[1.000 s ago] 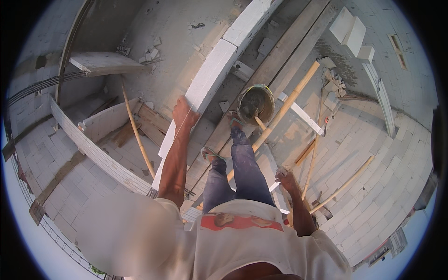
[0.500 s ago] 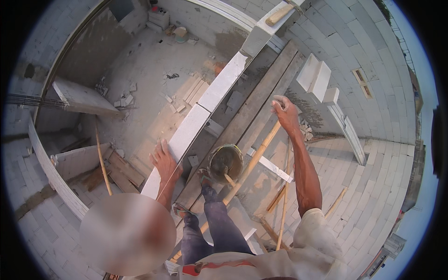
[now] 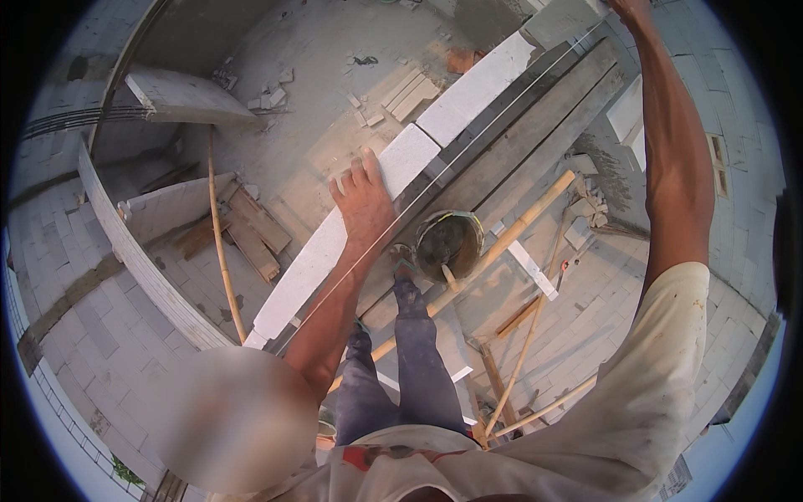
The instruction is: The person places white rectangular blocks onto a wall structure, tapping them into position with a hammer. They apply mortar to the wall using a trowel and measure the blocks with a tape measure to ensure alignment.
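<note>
My left hand (image 3: 365, 201) lies with fingers outstretched on top of a row of white blocks (image 3: 473, 88), which runs diagonally from lower left to upper right. A thin taut string (image 3: 502, 110) runs along the near side of the row. My right arm is stretched far forward, and its hand (image 3: 629, 8) is cut off by the top edge, close to the far end of the string and a greyish block (image 3: 559, 21). Its fingers are mostly out of sight. Beside my feet, a bucket (image 3: 477, 238) holds grey mortar, and a wooden handle (image 3: 450, 278) sticks out of it.
Wooden planks (image 3: 510, 130) lie along the near side of the blocks, beneath my feet. A bamboo pole (image 3: 527, 219) crosses beside the bucket. Rubble and stacked pieces (image 3: 410, 92) lie on the floor below, beyond the row. Block walls (image 3: 736, 226) surround the area.
My right hand has reached forward from above the planks to the top edge of the view. My left hand still rests on the block row. The view has shifted and tilted.
</note>
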`<act>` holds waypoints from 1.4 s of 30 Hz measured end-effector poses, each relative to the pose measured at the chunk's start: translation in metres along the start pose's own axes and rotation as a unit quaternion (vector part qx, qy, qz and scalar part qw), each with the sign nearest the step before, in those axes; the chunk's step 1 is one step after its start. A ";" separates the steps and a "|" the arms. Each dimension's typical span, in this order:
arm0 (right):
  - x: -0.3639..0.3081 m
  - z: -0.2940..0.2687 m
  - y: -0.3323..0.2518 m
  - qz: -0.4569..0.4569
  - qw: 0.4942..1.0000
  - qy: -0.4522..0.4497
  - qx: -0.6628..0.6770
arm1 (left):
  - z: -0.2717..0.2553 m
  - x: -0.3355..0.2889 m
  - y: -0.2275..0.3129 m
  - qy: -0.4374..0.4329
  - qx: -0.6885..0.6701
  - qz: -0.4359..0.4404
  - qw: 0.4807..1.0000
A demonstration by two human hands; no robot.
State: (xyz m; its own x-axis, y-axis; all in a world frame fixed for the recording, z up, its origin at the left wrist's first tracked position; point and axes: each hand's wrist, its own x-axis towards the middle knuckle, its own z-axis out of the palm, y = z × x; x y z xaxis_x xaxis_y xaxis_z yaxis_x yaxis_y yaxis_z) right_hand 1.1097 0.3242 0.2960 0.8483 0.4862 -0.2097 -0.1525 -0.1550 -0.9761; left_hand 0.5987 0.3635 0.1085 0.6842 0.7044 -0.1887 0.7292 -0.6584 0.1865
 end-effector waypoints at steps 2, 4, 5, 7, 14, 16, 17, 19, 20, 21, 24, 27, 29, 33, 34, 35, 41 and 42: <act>-0.002 0.003 -0.001 0.010 0.999 0.003 0.046 | 0.000 0.000 0.000 0.003 0.009 -0.004 1.000; -0.005 0.000 -0.004 0.013 0.996 0.016 0.083 | -0.002 0.001 0.004 0.004 0.010 -0.002 1.000; -0.006 0.000 -0.005 0.014 0.994 0.024 0.104 | -0.003 0.001 0.004 0.006 0.008 -0.004 1.000; -0.010 -0.010 -0.013 0.008 0.990 0.043 0.134 | -0.005 0.002 0.007 0.014 0.006 0.005 1.000; -0.044 -0.018 -0.026 -0.030 0.971 0.073 0.228 | -0.002 -0.001 0.007 0.048 0.012 0.010 0.999; -0.088 -0.049 -0.017 -0.064 0.967 0.071 0.235 | -0.008 0.000 0.017 0.043 0.003 0.027 0.999; -0.121 -0.057 0.010 -0.085 0.971 0.022 0.222 | -0.009 0.001 0.016 0.040 0.005 0.020 0.999; -0.192 -0.078 0.057 -0.134 0.969 -0.070 0.195 | -0.009 -0.002 0.012 0.036 0.010 0.019 0.999; -0.233 -0.050 0.059 -0.105 0.981 0.004 0.160 | -0.007 -0.001 0.008 0.040 0.018 0.015 0.999; -0.272 -0.021 0.062 -0.068 0.987 0.067 0.130 | -0.005 -0.002 0.002 0.047 0.029 0.004 0.998; -0.365 0.002 0.089 0.026 0.991 0.123 0.046 | -0.004 -0.002 0.002 0.029 0.017 0.006 0.999; -0.440 0.017 0.129 0.107 0.987 0.119 0.016 | -0.003 -0.002 0.003 0.033 0.026 0.031 0.999; -0.473 0.027 0.158 0.145 0.984 0.106 -0.007 | 0.003 -0.002 0.003 0.054 0.026 0.043 0.997; -0.495 0.054 0.203 0.071 0.993 0.073 -0.059 | -0.002 -0.002 0.002 0.038 0.023 0.030 0.999; -0.489 0.058 0.212 0.039 0.989 0.061 -0.127 | 0.000 -0.003 0.002 0.043 0.022 0.035 0.998; -0.481 0.061 0.217 -0.015 0.982 0.055 -0.178 | 0.001 -0.004 0.001 0.048 0.022 0.039 0.998; -0.429 0.077 0.215 -0.119 0.923 -0.051 -0.364 | 0.001 -0.005 0.004 0.040 0.030 0.030 0.998; -0.425 0.081 0.210 -0.147 0.914 -0.043 -0.375 | 0.001 -0.007 0.004 0.036 0.032 0.026 0.998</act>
State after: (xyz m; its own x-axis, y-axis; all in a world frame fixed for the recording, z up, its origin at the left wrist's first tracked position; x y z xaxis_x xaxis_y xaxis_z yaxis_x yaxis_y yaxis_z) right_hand 0.6761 0.1553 0.1758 0.7487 0.6626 0.0204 0.4937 -0.5368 -0.6842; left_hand 0.5966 0.3558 0.1091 0.7212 0.6839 -0.1103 0.6926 -0.7093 0.1311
